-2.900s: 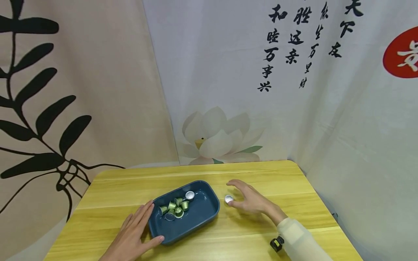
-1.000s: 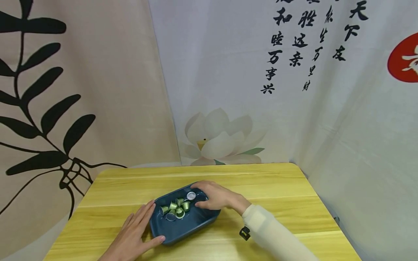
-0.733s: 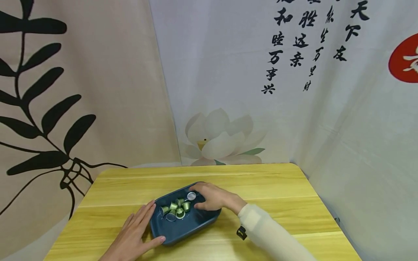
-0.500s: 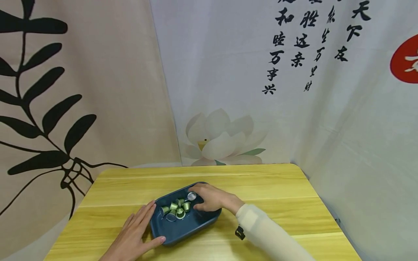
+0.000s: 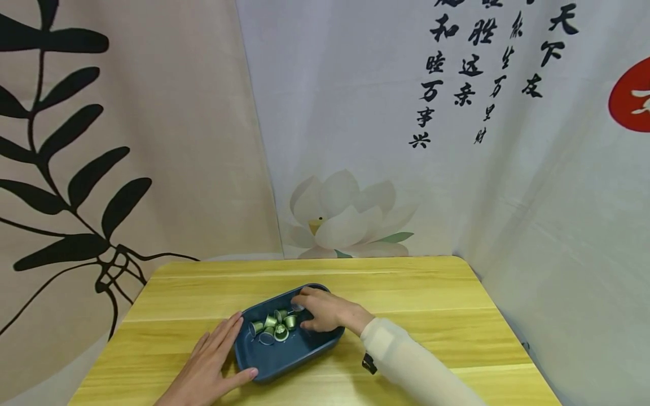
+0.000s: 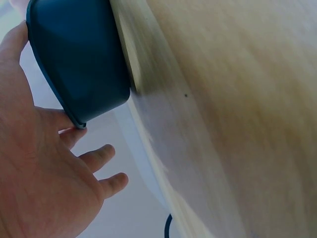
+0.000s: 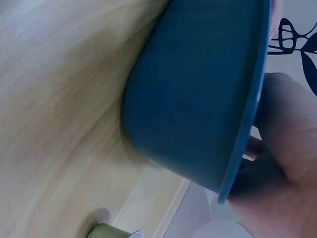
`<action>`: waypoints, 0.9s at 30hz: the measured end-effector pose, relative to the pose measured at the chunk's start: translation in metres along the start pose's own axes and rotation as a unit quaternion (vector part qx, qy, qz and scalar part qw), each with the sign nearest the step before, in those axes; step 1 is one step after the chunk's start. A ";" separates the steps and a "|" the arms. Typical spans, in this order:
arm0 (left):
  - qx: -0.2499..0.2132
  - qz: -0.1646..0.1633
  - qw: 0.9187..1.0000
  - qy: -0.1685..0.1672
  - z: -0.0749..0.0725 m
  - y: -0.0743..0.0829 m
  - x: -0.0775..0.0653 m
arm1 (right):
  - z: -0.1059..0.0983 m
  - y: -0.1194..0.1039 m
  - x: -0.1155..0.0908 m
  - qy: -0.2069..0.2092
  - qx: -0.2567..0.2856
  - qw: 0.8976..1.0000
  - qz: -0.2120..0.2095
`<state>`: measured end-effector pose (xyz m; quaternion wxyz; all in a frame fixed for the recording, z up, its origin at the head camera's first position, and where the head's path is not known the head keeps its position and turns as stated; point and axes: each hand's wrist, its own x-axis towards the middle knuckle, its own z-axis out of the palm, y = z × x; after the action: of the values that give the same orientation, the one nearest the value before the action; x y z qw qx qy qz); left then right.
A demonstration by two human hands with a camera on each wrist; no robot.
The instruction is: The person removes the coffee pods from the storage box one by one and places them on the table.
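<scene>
Several green coffee capsules [image 5: 281, 332] lie clustered in the left part of a dark blue rectangular tray [image 5: 284, 361] in the head view. My left hand [image 5: 205, 358] rests against the tray's left end, fingers straight and thumb spread at the near corner; the left wrist view shows its fingertips touching the rim. Over the tray's right end, my right hand [image 5: 327, 311] reaches in, thumb and forefinger apart. Its fingertips partly cover a silver-lidded capsule [image 5: 297, 307]. Between the tray wall and my right hand [image 7: 292, 148], the fingertips are hidden in the right wrist view.
A yellow wooden table [image 5: 431, 293] carries the tray. In the right wrist view, another green capsule [image 7: 110, 232] lies on the table outside the tray; the head view does not show it. A printed curtain [image 5: 355, 113] hangs behind the table.
My right hand has moved left from beside the capsule on the table into the tray, and its fingers now dip over the silver-lidded capsule. My left hand and the tray stay put.
</scene>
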<state>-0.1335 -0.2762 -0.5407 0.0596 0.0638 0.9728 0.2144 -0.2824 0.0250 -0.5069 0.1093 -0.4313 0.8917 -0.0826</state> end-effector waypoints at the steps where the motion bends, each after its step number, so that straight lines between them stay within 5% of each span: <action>1: 0.000 0.000 1.000 0.000 0.000 0.000 0.000 | 0.001 0.000 0.001 0.001 -0.004 1.000 -0.002; 27: 0.002 0.006 1.000 0.012 0.000 0.000 -0.001 | 0.009 0.004 0.010 0.016 -0.019 0.999 -0.036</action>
<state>-0.1324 -0.2761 -0.5409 0.0464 0.0667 0.9735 0.2139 -0.2887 0.0193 -0.5172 0.0839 -0.4637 0.8787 -0.0763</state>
